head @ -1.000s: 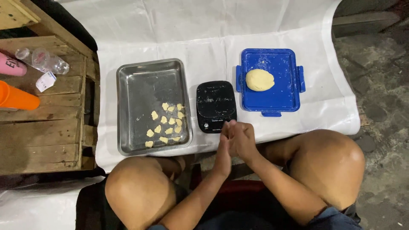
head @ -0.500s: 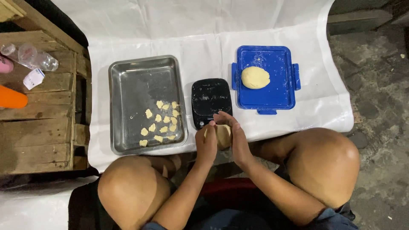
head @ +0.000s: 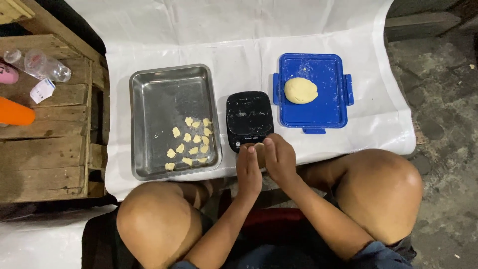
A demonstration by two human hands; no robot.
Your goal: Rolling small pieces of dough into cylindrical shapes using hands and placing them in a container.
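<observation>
My left hand (head: pixel 248 172) and my right hand (head: pixel 280 158) are pressed palm to palm just in front of a black kitchen scale (head: pixel 249 117). A small pale piece of dough (head: pixel 259 150) shows between them, mostly hidden by the palms. Left of the scale lies a steel tray (head: pixel 154 94) with several small dough pieces (head: pixel 191 143) in its near right corner. To the right, a blue plastic lid (head: pixel 326 69) carries a larger ball of dough (head: pixel 300 90).
Everything lies on a white plastic sheet (head: pixel 249 30) on the ground. A wooden pallet (head: pixel 50 149) at the left holds a plastic bottle (head: pixel 42 65), an orange object (head: pixel 15 112) and a pink object (head: pixel 7 74). My bare knees flank my hands. Rough ground lies at the right.
My hands have stayed together in front of the scale, with the palms sliding against each other around the dough piece. The camera view has shifted slightly.
</observation>
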